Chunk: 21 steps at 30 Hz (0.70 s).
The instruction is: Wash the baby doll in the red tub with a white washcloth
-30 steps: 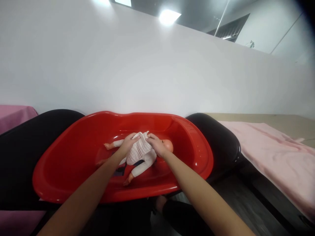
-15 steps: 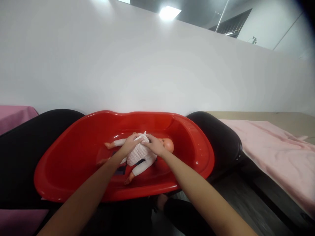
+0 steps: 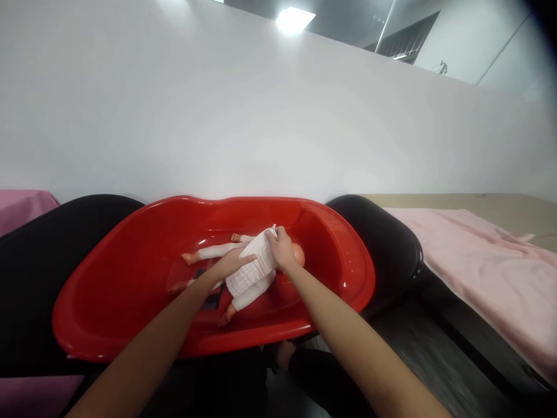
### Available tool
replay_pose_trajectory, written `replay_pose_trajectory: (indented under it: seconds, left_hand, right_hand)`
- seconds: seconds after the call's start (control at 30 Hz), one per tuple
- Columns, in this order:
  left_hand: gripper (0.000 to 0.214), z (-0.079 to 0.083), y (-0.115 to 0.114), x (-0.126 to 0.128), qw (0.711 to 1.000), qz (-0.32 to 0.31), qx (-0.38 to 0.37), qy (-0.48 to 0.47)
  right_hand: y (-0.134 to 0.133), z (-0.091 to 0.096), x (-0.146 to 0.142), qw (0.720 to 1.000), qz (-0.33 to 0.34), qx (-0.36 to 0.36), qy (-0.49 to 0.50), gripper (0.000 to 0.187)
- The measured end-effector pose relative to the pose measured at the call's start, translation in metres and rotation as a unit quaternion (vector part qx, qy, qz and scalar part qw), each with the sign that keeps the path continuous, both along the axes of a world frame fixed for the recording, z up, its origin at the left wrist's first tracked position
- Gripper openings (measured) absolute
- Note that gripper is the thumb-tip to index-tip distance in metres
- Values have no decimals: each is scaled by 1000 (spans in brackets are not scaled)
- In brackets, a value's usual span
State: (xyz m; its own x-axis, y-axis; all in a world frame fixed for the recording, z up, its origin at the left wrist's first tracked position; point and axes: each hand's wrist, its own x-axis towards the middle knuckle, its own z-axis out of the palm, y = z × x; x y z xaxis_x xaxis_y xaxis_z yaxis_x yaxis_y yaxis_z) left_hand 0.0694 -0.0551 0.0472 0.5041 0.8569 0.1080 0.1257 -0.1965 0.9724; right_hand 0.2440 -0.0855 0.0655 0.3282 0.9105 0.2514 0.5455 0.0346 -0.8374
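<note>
A baby doll [image 3: 256,290] in white clothing lies on its back inside a red baby bathtub [image 3: 354,232], its head [image 3: 299,254] to the right and its legs to the left. A white gauze cloth [image 3: 256,267] lies over the doll's torso. At the cloth's upper right corner, near the doll's chin, my right hand [image 3: 282,249] is closed on the edge. My left hand [image 3: 232,262] rests against the cloth's left side with thumb and fingers apart. My right hand hides most of the doll's face.
Black chairs [image 3: 378,249] support the tub at both ends. A pink cloth [image 3: 470,255] covers a surface on the right, and a darker pink cloth [image 3: 26,209] is at the far left. A white partition [image 3: 261,116] stands behind the tub.
My right hand has moved slightly right and up, drawing the cloth toward the doll's head. My left hand has slid a little lower and left, and the cloth looks flatter.
</note>
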Motion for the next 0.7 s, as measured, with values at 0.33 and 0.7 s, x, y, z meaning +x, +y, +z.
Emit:
replay_pose_trajectory:
  seconds: [0.33, 0.7]
  left_hand:
    - [37, -56, 37, -29, 983, -33, 14, 182]
    - [32, -42, 37, -26, 992, 50, 44, 108]
  right_hand:
    - [8, -12, 17, 994, -11, -75, -78, 35]
    - [2, -3, 18, 987, -42, -115, -103, 37]
